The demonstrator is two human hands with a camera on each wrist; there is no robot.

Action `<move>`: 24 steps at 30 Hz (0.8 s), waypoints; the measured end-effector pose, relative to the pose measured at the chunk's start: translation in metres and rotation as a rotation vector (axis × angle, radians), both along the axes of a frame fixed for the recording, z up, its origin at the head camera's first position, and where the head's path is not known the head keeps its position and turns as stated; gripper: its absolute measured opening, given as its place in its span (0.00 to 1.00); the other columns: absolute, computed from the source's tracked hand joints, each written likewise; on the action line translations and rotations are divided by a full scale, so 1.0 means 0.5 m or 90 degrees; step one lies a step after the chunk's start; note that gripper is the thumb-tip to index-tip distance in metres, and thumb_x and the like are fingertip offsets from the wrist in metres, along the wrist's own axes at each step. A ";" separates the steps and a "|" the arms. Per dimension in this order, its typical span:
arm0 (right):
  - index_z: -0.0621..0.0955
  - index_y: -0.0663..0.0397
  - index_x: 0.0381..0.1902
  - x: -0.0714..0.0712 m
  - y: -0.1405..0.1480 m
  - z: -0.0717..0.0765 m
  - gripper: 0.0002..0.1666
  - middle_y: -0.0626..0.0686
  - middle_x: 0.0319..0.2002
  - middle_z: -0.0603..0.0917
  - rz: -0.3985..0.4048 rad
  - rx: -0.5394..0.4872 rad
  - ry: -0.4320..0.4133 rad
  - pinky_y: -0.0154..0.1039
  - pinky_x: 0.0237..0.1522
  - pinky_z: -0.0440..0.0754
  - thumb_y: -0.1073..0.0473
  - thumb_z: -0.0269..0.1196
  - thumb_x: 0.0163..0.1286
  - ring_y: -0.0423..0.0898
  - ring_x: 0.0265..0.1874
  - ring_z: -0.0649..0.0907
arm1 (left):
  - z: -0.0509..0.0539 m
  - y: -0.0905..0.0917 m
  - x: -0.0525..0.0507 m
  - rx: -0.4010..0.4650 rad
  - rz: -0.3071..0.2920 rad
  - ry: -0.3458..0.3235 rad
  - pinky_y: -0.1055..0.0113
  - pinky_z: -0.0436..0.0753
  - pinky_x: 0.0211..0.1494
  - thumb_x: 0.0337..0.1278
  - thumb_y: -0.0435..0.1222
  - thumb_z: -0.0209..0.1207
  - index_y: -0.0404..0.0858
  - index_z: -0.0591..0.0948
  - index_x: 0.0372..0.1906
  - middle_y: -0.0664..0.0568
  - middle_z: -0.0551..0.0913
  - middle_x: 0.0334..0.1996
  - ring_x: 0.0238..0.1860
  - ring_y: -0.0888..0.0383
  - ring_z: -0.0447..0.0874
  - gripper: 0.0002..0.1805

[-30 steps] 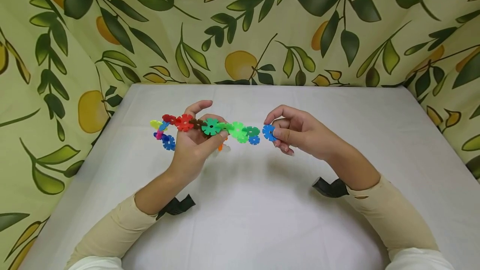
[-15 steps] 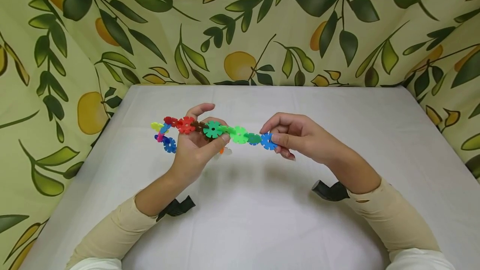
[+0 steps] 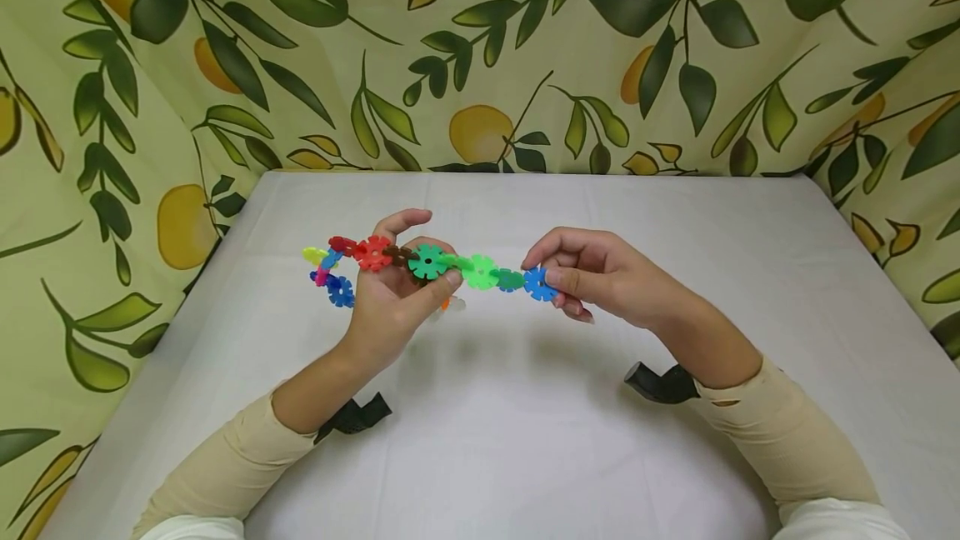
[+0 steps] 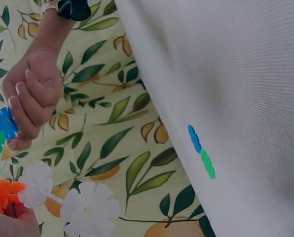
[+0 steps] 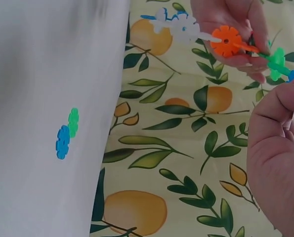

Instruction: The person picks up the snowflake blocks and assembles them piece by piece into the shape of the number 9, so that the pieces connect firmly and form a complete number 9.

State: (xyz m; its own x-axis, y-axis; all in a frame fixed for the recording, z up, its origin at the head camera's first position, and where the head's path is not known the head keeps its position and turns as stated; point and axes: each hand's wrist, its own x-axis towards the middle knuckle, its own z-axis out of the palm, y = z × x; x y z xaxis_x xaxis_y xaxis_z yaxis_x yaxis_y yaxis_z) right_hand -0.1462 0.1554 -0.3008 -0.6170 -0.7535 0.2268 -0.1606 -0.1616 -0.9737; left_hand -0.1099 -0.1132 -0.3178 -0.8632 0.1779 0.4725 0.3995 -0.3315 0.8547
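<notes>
A chain of interlocking plastic snowflake discs [image 3: 373,245] in several colours is held above the table by my left hand [image 3: 378,311], thumb and fingers pinching it near its green end. Its far left part curves back behind that hand, partly hidden. My right hand [image 3: 618,277] pinches a blue snowflake disc [image 3: 537,291] between thumb and index finger. This disc meets the green disc [image 3: 510,279] at the chain's right end; whether their slots interlock I cannot tell. White discs [image 4: 77,210] and an orange disc [image 5: 221,45] show on the chain's other branch in the wrist views.
On the white tablecloth [image 3: 570,440] lie a loose blue disc [image 5: 62,148] and green disc [image 5: 73,118] close together, mostly hidden by the chain in the head view. Fruit-patterned cloth [image 3: 480,48] surrounds the table. Dark wrist mounts [image 3: 660,382] jut from under both forearms.
My right hand has come down a little with the blue disc, closing the gap to the chain's green end. The left hand has shifted slightly right and down with the chain.
</notes>
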 end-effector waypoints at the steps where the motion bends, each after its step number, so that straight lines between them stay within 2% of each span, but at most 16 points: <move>1: 0.77 0.66 0.50 0.000 0.000 0.000 0.10 0.57 0.29 0.77 0.000 0.000 0.000 0.35 0.19 0.73 0.73 0.51 0.76 0.48 0.23 0.74 | 0.000 0.000 0.000 0.001 -0.001 0.002 0.72 0.81 0.37 0.52 0.16 0.58 0.38 0.64 0.65 0.48 0.82 0.40 0.39 0.55 0.81 0.35; 12: 0.77 0.65 0.51 0.002 -0.002 -0.003 0.10 0.56 0.28 0.77 0.010 -0.001 -0.012 0.35 0.19 0.72 0.73 0.51 0.76 0.47 0.23 0.73 | -0.003 0.003 0.002 0.002 0.015 0.025 0.72 0.82 0.38 0.51 0.15 0.59 0.36 0.65 0.64 0.48 0.82 0.40 0.38 0.56 0.82 0.34; 24: 0.76 0.64 0.51 0.005 -0.005 -0.006 0.10 0.56 0.28 0.76 -0.002 -0.017 -0.022 0.35 0.20 0.74 0.73 0.51 0.76 0.47 0.23 0.74 | -0.009 0.009 0.003 0.006 0.021 0.040 0.71 0.84 0.38 0.52 0.15 0.58 0.36 0.66 0.62 0.49 0.82 0.40 0.35 0.57 0.83 0.32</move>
State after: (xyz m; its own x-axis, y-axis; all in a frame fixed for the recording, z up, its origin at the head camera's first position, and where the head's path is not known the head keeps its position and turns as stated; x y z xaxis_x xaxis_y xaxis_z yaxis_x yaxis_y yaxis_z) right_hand -0.1438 0.1531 -0.3039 -0.6266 -0.7460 0.2255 -0.1276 -0.1872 -0.9740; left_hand -0.1082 -0.1087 -0.3223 -0.8371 0.1446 0.5277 0.4633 -0.3258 0.8242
